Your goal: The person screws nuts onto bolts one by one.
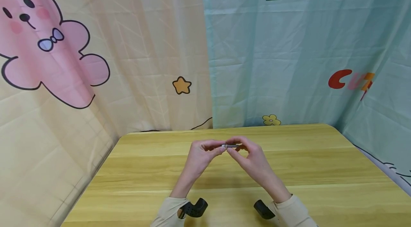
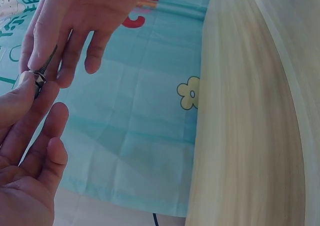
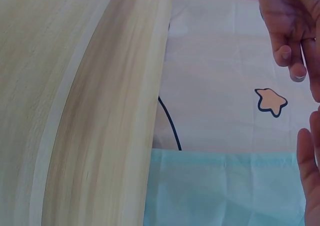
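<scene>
A small, slim, shiny metal piece (image 1: 230,145) is held level above the table between the fingertips of both hands. My left hand (image 1: 201,154) pinches its left end between thumb and fingers. My right hand (image 1: 252,157) pinches the right part, with the thumb below and fingers above. In the left wrist view, the metal piece (image 2: 40,77) shows a silvery end at the left thumb and a dark thin shank running under the right fingers. The fingers cover much of it, so its exact kind cannot be made out. The right wrist view catches only parts of both hands.
A light wood-grain table (image 1: 144,173) lies under the hands. Printed curtains (image 1: 273,59) hang behind it and at both sides. Black wrist devices (image 1: 196,208) sit at both light sleeves (image 1: 293,212).
</scene>
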